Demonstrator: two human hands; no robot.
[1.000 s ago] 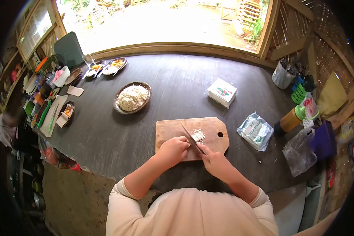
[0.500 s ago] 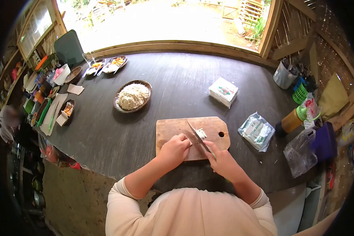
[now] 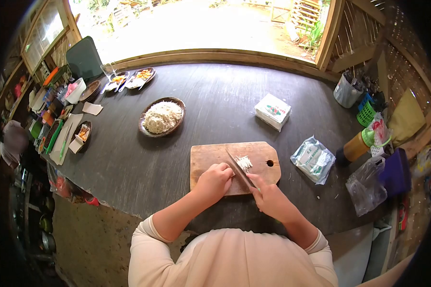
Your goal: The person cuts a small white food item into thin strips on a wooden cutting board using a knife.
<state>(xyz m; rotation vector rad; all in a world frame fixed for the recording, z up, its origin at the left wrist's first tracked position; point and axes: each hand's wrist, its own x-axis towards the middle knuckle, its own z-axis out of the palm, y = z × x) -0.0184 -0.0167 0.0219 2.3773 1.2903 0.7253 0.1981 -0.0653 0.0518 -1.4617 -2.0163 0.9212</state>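
A wooden cutting board (image 3: pixel 206 155) with a round hole lies at the table's near edge. My right hand (image 3: pixel 267 193) is closed round the handle of a knife (image 3: pixel 239 171), whose blade points up and left over the board. Left of the blade, the fingers of my left hand (image 3: pixel 216 179) are closed together on the board, on something pale that is mostly hidden. A small pile of white shreds (image 3: pixel 244 163) lies just right of the blade. Farther back, a brown bowl (image 3: pixel 142 125) holds a heap of pale shreds (image 3: pixel 162 117).
Two plastic-wrapped packs (image 3: pixel 273 111) (image 3: pixel 313 160) lie on the dark table (image 3: pixel 210 105). At the right are a bottle (image 3: pixel 353 147), a clear bag (image 3: pixel 367 189) and a purple box (image 3: pixel 395 172). Food plates (image 3: pixel 142 77) stand back left. A person (image 3: pixel 15 143) is at the far left.
The knife blade has shifted slightly down and left, nearer my left fingers. More of the white pile shows beside it.
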